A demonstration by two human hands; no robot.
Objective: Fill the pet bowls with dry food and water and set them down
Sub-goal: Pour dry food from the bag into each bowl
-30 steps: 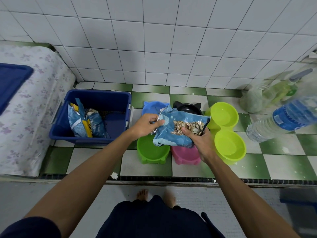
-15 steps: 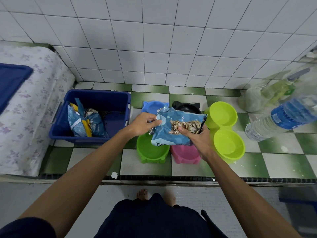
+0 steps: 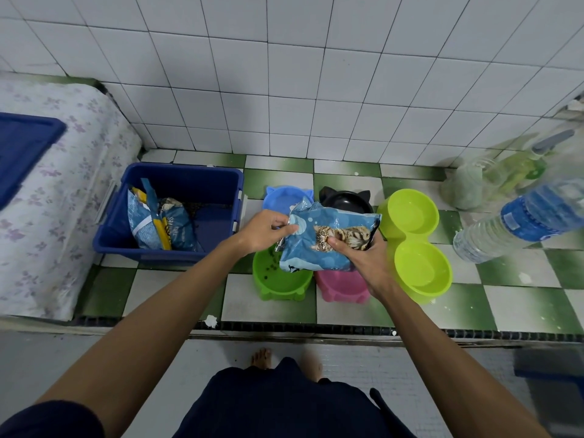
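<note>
Kibble was in the green bowl at last: a scatter of dark pellets lay at its near-left side where half a second before the bowl looked bare, so the pour had begun. The food bag had tipped a touch further, its torn corner down over that bowl's rim. The left hand pinched the bag's open end between thumb and fingers, and the right hand gripped its body with the thumb pressed on the printed cat, both arms holding much the same line as a second earlier. By my reading this was the first bowl of several and barely started. The pink bowl, just beside the green one, showed no food, the blue bowl and black bowl behind were partly hidden by the bag, and the lime double bowl on the right looked dry or nearly so; water had yet to go in. All stood on a green-and-white checked bench against a white tiled wall. A blue bin with another bag sat at the left, beside a flowered cloth, and a water bottle loomed at the right.
</note>
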